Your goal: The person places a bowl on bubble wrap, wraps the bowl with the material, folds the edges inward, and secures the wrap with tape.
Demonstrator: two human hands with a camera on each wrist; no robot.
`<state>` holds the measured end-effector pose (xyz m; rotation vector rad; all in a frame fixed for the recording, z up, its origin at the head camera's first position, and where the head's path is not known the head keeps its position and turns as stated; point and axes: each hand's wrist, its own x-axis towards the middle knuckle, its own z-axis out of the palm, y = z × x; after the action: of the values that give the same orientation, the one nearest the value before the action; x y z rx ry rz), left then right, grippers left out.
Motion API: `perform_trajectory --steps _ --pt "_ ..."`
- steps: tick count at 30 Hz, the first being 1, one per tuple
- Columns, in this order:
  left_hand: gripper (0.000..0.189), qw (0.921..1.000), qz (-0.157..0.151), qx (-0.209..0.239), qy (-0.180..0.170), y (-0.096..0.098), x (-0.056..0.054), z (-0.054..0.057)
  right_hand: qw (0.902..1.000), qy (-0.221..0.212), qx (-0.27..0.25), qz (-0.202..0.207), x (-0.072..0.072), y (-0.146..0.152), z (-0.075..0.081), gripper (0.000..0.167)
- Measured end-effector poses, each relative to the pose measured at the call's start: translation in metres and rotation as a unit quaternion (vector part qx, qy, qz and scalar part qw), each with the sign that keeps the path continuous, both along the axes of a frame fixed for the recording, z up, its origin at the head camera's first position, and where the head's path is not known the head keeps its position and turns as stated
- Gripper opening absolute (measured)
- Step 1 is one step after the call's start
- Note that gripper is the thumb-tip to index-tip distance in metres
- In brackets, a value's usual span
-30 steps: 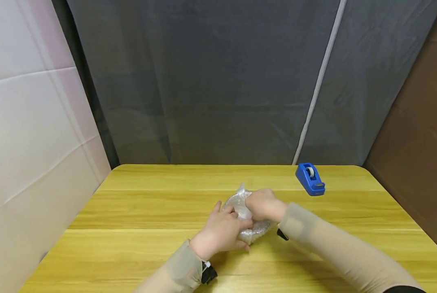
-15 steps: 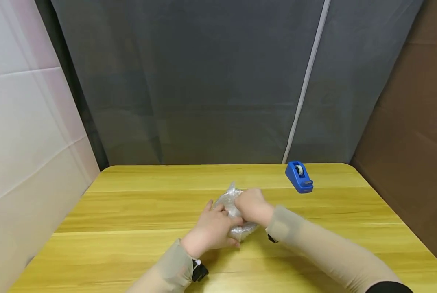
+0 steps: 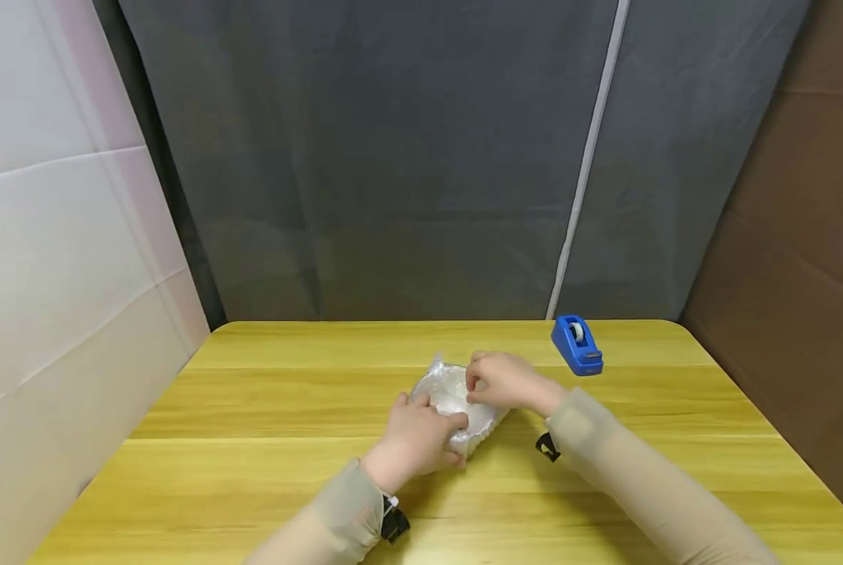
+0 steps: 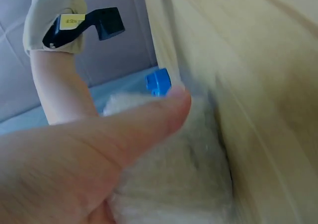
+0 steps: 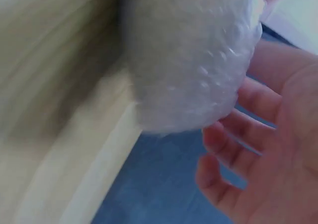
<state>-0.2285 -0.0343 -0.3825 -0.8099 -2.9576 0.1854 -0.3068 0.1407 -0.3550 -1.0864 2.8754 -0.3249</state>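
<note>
A bowl-shaped thing wrapped in bubble wrap (image 3: 448, 384) lies on the table before me in the head view. My left hand (image 3: 416, 441) holds its near left side, fingers over the rim and thumb along the outside. In the left wrist view that thumb (image 4: 144, 127) stretches across the wrapped side. At the far right rim, my right hand (image 3: 508, 381) has its index finger and thumb curled together in a pinch at the wrap. The right wrist view shows the bumpy plastic (image 5: 194, 60) close up, with the other fingers (image 5: 223, 144) loosely bent beside it.
A blue tape dispenser (image 3: 577, 345) with a roll in it stands at the back right of the yellow wooden table (image 3: 287, 392). A dark grey curtain (image 3: 393, 173) hangs behind the table, with a white panel (image 3: 75, 235) left and a brown one (image 3: 803, 235) right.
My right hand has lifted and drawn back to the right from inside the wrapped bowl, showing more of its hollow. The left hand keeps its hold.
</note>
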Motion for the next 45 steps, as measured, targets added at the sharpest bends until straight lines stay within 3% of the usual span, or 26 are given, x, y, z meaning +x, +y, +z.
perform_trajectory --steps 3,7,14,19,26,30,34,39,42,45 --pt "0.052 0.9991 0.033 -0.009 0.027 0.005 0.002 0.0 0.9984 0.02 -0.035 -0.04 -0.001 0.007 -0.005 0.026" --pt "0.057 0.9956 0.068 -0.031 0.057 0.011 0.001 0.001 0.9951 -0.005 -0.074 -0.066 -0.004 0.011 -0.012 0.04" --pt "0.063 0.99 0.111 -0.063 0.061 0.02 -0.011 0.003 0.9916 -0.023 -0.112 -0.061 -0.018 0.001 -0.026 0.04" --pt "0.065 0.9869 0.137 -0.068 0.05 0.027 -0.013 0.002 0.9911 -0.036 -0.112 -0.063 -0.026 -0.009 -0.031 0.04" --pt "0.068 0.9856 0.138 -0.08 0.057 0.028 -0.017 0.002 0.9906 -0.032 -0.104 -0.083 -0.028 -0.014 -0.032 0.041" --pt "0.08 0.9878 0.141 -0.065 0.017 0.025 -0.022 0.008 0.9894 -0.039 -0.117 -0.077 -0.03 -0.01 -0.029 0.039" --pt "0.085 0.9887 0.144 -0.001 -0.042 0.017 -0.026 0.016 0.9883 -0.059 -0.127 -0.06 -0.032 -0.002 -0.03 0.038" --pt "0.075 0.9891 0.107 0.073 -0.07 0.005 -0.027 0.023 0.9875 -0.072 -0.132 -0.048 -0.037 0.01 -0.035 0.041" --pt "0.066 0.9911 0.072 0.096 -0.057 -0.001 -0.025 0.027 0.987 -0.071 -0.134 -0.053 -0.038 0.018 -0.036 0.044" --pt "0.061 0.9924 0.06 0.1 -0.04 -0.01 -0.024 0.032 0.9856 -0.067 -0.137 -0.073 -0.039 0.029 -0.035 0.047"
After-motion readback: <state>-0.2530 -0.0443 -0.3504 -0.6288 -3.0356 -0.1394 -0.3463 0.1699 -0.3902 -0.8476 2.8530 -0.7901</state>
